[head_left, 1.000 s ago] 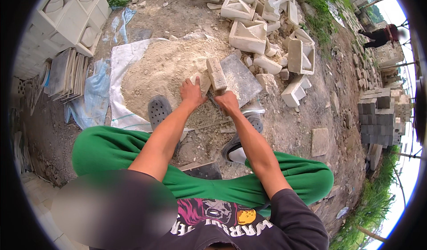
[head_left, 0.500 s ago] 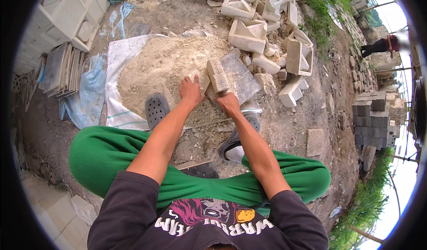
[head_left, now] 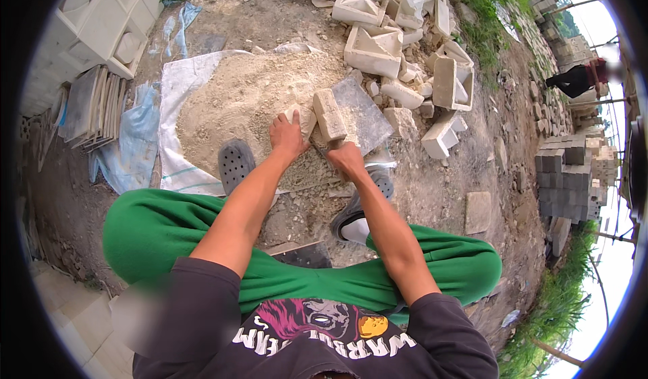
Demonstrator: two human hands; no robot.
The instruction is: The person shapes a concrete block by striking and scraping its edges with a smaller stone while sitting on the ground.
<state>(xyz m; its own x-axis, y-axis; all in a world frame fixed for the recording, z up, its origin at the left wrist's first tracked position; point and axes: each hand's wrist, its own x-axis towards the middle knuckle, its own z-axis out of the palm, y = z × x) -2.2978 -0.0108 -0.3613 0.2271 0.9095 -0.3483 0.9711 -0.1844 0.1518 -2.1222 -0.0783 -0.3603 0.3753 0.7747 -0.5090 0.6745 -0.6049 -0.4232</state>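
My right hand (head_left: 346,160) is closed round the handle of a mallet with a blocky, dust-coated head (head_left: 329,114). That head rests low over the rubble, beside a pale chunk of broken block (head_left: 304,118). Fingers of my left hand (head_left: 287,136) are wrapped on the chunk's near left side, steadying it against the heap. Beneath both lies a mound of crushed, sandy rubble (head_left: 236,99) on a white woven sheet (head_left: 177,89). A flat grey plate (head_left: 361,112) dusted with powder lies just right of the mallet head. My fingertips are partly hidden.
Broken pale hollow blocks (head_left: 374,51) are piled at the far right of the mound. My grey clogs (head_left: 236,165) stand at its near edge. Thin boards (head_left: 98,105) and blue plastic (head_left: 131,146) lie left. Grey blocks (head_left: 563,176) are stacked right; a person (head_left: 580,80) is beyond.
The mallet's angle has changed slightly, and less of its handle shows above my right hand. My left hand stays on the chunk. The distant person has shifted a little.
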